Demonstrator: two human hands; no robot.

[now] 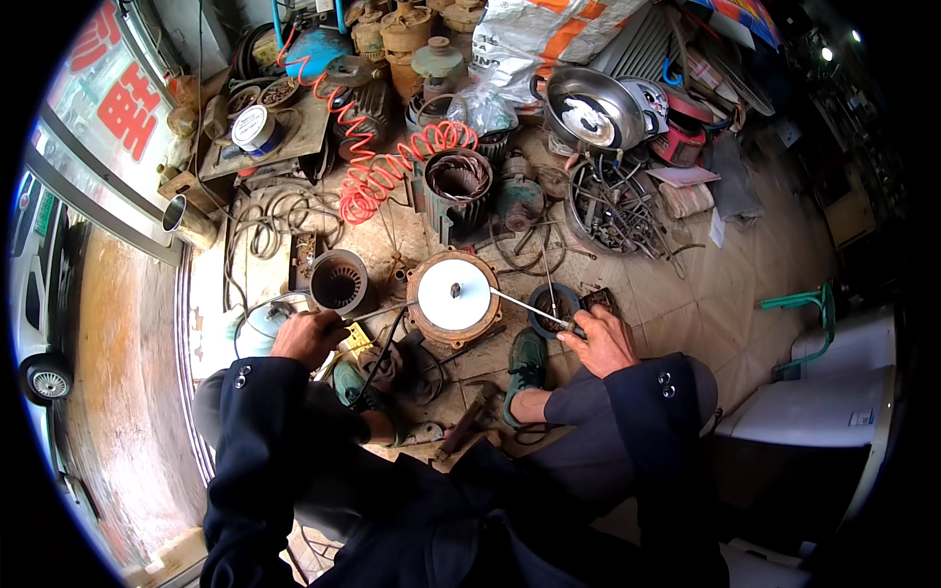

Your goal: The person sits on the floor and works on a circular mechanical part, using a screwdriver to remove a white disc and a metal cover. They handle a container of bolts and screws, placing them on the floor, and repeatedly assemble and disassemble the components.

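Between my feet stands a rusty round motor housing (455, 340) with a flat white disc (441, 306) inside its rim and a short dark shaft stub at the centre. My right hand (600, 341) is closed round the handle of a long screwdriver (529, 309); its silver blade reaches the disc's right edge. From the other side, my left hand (306, 338) grips a thin rod like a screwdriver (380, 312), its tip at the left rim of the housing. How deep either tip sits I cannot tell.
A motor stator (340, 282) stands left of the housing, a larger finned one (458, 191) behind it. A hammer (465, 421) lies between my shoes. Coiled red air hose (365, 191), a wire basket of metal parts (613, 206) and a steel pot (593, 103) lie farther back.
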